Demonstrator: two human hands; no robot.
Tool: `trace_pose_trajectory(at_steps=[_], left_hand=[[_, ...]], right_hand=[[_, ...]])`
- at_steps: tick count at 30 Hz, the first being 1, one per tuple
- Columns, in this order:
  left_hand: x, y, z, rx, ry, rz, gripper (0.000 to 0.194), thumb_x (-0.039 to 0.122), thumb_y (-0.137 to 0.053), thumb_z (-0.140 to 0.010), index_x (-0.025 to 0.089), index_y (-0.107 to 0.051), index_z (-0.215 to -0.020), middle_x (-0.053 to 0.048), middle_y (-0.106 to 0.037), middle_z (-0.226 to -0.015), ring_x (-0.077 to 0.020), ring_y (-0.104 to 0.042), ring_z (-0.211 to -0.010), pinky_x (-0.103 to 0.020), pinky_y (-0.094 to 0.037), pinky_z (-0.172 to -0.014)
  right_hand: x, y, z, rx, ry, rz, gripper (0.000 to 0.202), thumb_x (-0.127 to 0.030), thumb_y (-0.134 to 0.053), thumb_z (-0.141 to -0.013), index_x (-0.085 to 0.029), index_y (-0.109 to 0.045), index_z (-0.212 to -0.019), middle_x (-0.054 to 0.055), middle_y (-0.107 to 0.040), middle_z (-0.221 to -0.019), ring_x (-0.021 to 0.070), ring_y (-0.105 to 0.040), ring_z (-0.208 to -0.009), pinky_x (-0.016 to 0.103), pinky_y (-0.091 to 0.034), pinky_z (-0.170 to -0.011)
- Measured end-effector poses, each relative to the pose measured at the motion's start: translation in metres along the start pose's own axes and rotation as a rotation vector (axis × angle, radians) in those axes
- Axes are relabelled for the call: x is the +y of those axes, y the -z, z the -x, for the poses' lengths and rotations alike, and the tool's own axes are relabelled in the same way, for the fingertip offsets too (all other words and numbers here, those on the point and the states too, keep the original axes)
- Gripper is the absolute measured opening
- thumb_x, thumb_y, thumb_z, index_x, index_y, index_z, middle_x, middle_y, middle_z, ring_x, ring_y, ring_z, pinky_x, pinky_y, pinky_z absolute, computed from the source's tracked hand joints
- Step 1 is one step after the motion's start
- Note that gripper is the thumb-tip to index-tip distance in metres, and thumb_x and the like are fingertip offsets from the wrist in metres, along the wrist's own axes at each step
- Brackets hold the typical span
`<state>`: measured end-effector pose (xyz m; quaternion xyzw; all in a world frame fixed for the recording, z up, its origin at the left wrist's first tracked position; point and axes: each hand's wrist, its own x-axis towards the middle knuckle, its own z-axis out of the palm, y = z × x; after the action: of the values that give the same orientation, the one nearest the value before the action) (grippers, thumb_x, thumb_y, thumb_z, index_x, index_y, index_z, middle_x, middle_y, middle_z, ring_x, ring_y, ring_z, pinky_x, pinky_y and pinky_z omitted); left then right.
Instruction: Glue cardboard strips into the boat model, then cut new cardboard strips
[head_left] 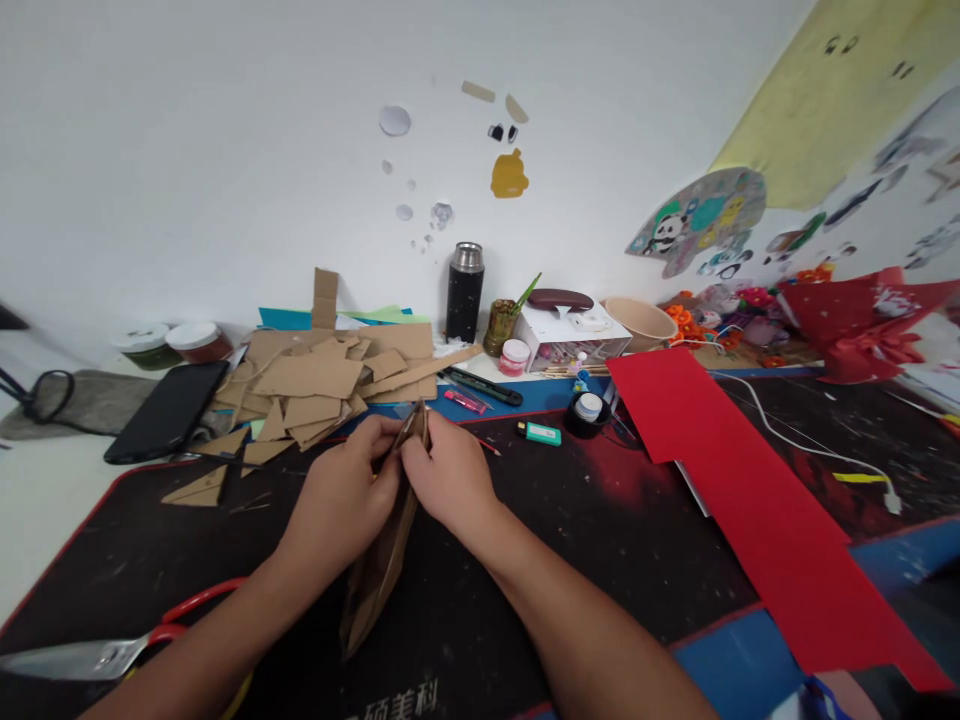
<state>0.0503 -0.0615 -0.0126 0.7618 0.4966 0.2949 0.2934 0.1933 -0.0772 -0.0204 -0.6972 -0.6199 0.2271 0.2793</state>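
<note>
A narrow folded cardboard piece (381, 572) stands on its edge over the black mat (600, 560). Both hands hold it near its far, pointed end. My left hand (341, 495) pinches it from the left, fingers closed. From the right, my right hand (450, 468) grips the same end, its fingers curled in. The cardboard's near end points toward me between my forearms. Scissors (97, 658) with red handles lie at the lower left, partly under my left forearm.
Cardboard scraps (307, 385) are heaped behind my left hand. A phone (169, 410) lies left of them. At the back stand a black thermos (465, 300) and a white box (574, 330). Red card (780, 520) lies right; a green lighter (541, 433) and cutter (484, 386) lie beyond my hands.
</note>
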Motion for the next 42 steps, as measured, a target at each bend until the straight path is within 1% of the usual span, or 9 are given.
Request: trace_pose_trajectory(at_steps=[10, 19, 23, 30, 38, 42], left_hand=[[-0.0019, -0.0006, -0.0011, -0.006, -0.005, 0.001, 0.027, 0.036, -0.049, -0.094, 0.026, -0.066, -0.112, -0.01, -0.087, -0.113, -0.0309, -0.084, -0.104, -0.039, -0.061, -0.084], [-0.0014, -0.0009, -0.0006, 0.003, -0.008, -0.014, 0.025, 0.036, -0.049, -0.093, 0.026, -0.065, -0.11, -0.01, -0.088, -0.109, -0.0315, -0.084, -0.102, -0.04, -0.06, -0.083], [-0.0008, -0.0013, -0.0007, 0.003, -0.005, -0.009, 0.027, 0.037, -0.049, -0.092, 0.026, -0.065, -0.11, -0.01, -0.087, -0.11, -0.0315, -0.084, -0.102, -0.041, -0.06, -0.085], [-0.0007, -0.0004, -0.0007, 0.006, 0.004, -0.017, 0.026, 0.037, -0.049, -0.092, 0.027, -0.065, -0.109, -0.009, -0.088, -0.107, -0.0317, -0.084, -0.101, -0.04, -0.06, -0.084], [-0.0017, -0.0006, -0.0008, 0.017, -0.017, -0.02, 0.025, 0.037, -0.049, -0.092, 0.027, -0.065, -0.109, -0.007, -0.088, -0.108, -0.0302, -0.084, -0.101, -0.038, -0.061, -0.084], [-0.0018, -0.0005, -0.0002, 0.01, -0.011, -0.021, 0.027, 0.037, -0.049, -0.092, 0.026, -0.066, -0.111, -0.008, -0.088, -0.108, -0.0306, -0.084, -0.102, -0.038, -0.061, -0.083]], right_hand=[[0.0014, -0.0005, -0.0012, 0.0, -0.003, -0.01, 0.01, -0.023, -0.058, -0.102, -0.021, -0.068, -0.1, 0.008, -0.08, -0.101, 0.0254, -0.072, -0.09, 0.032, -0.038, -0.072], [0.001, -0.0011, -0.0018, 0.002, -0.002, -0.016, 0.01, -0.022, -0.058, -0.101, -0.021, -0.067, -0.099, 0.009, -0.08, -0.1, 0.0263, -0.072, -0.091, 0.032, -0.038, -0.072], [0.0004, -0.0002, -0.0014, -0.002, -0.014, -0.012, 0.009, -0.021, -0.058, -0.101, -0.021, -0.067, -0.098, 0.009, -0.081, -0.101, 0.0264, -0.072, -0.091, 0.033, -0.037, -0.072], [0.0009, -0.0001, -0.0012, -0.004, -0.01, -0.011, 0.009, -0.022, -0.058, -0.102, -0.021, -0.066, -0.098, 0.009, -0.081, -0.1, 0.0262, -0.073, -0.091, 0.033, -0.037, -0.072], [0.0004, 0.0003, -0.0002, -0.003, -0.013, -0.005, 0.009, -0.022, -0.058, -0.101, -0.022, -0.067, -0.098, 0.008, -0.08, -0.099, 0.0262, -0.072, -0.091, 0.033, -0.036, -0.071], [0.001, -0.0007, -0.0003, 0.005, -0.006, -0.017, 0.009, -0.022, -0.058, -0.101, -0.022, -0.066, -0.097, 0.008, -0.08, -0.098, 0.0257, -0.072, -0.089, 0.032, -0.036, -0.07]])
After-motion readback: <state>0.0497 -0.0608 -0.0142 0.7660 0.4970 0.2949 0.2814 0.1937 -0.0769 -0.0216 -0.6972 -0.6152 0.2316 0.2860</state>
